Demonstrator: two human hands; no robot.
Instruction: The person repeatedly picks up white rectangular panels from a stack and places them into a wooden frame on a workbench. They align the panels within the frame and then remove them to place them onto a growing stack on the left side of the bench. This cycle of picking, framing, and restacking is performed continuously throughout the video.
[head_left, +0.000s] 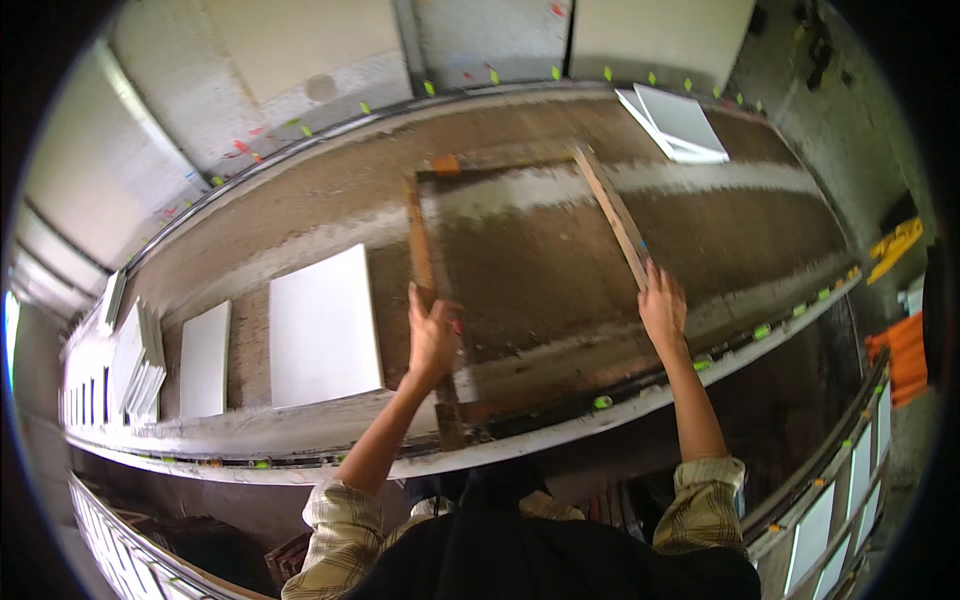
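Note:
A rectangular wooden frame [420, 240] lies or hovers over the brown, stained worktable; I cannot tell whether it touches the surface. My left hand [433, 338] grips its left bar, with the thumb and a finger extended along the wood. Around the near end of the right bar [612, 220], my right hand [663, 305] is closed. An orange-brown patch [446, 163] marks the frame's far left corner. Just left of my left hand lies a large white square panel [325, 330].
Farther left are a smaller white panel [206, 362] and a stack of white panels [138, 358]. Two overlapping white panels [680, 125] lie at the far right. Green clips line the table's pale front rail [560, 428]. Racks with white panels [808, 535] stand at the lower right.

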